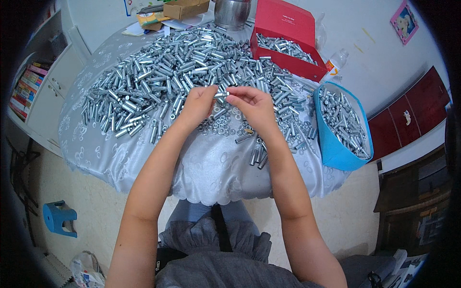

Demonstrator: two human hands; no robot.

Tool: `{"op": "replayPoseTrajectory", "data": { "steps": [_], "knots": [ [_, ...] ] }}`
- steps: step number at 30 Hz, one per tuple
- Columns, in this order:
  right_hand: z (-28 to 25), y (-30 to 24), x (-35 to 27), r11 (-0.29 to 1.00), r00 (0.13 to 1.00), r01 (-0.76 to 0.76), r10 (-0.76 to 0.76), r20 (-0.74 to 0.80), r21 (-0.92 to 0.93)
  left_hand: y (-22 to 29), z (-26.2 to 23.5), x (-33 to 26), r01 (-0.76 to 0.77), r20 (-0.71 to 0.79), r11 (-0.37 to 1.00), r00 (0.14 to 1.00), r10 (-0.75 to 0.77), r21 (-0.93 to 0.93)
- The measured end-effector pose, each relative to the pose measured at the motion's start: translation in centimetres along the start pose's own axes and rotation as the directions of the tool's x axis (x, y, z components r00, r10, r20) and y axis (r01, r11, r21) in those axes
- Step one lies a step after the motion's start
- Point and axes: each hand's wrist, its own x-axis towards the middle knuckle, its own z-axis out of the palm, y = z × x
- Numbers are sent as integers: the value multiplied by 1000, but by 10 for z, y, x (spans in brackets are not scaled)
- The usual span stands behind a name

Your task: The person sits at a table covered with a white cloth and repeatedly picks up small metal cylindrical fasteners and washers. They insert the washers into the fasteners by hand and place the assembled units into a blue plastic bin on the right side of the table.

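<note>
Between my two hands lies a short silver expansion bolt (221,94), held sideways above the table. My left hand (198,108) is closed around its left part, with the thumb on top. The fingertips of my right hand (255,106) pinch at its right end; a small nut or washer there is too small to make out. Behind and around both hands spreads a big heap of similar silver bolts and sleeves (158,69). Small loose nuts and washers (218,128) are scattered on the cloth just below my hands.
The round table wears a shiny silver cloth (206,168). At the back right stands an open red box (288,62) of metal parts, and at the right edge a blue fabric bin (338,156) full of bolts. A metal pot (232,14) and a plastic bottle (337,61) stand behind.
</note>
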Motion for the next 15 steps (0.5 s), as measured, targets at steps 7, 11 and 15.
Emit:
{"op": "replayPoseTrajectory", "data": {
  "steps": [7,11,15],
  "knots": [
    [-6,14,3,997,998,-34,38,59,-71,-7,-1,1,-137,-50,979,988,146,154],
    [-6,6,1,983,999,45,-40,31,-176,-6,-2,2,-116,-81,991,989,122,71],
    [-3,-14,-4,953,995,98,-89,45,-287,-1,1,-1,-99,-63,993,993,102,58]
  ]
}}
